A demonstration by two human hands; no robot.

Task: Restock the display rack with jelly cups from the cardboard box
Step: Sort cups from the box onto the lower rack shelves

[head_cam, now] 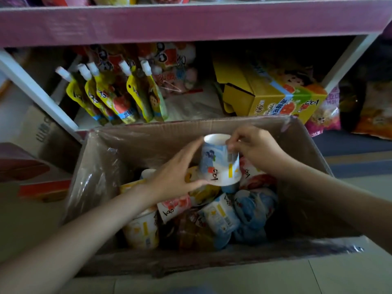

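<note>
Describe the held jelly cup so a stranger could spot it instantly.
Find the open cardboard box by the rack. Above its pile, the left hand and right hand hold one blue-and-white jelly cup. It alone is raised, upside down, wide rim downward.

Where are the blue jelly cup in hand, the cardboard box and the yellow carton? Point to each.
blue jelly cup (216, 160): head view, its printed side wall.
cardboard box (148, 137): head view, bare inner back wall.
yellow carton (273, 100): head view, its front face.

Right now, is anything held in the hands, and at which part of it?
A blue jelly cup. The left hand holds its side and wide lower rim; the right hand pinches its narrow upper end.
</note>
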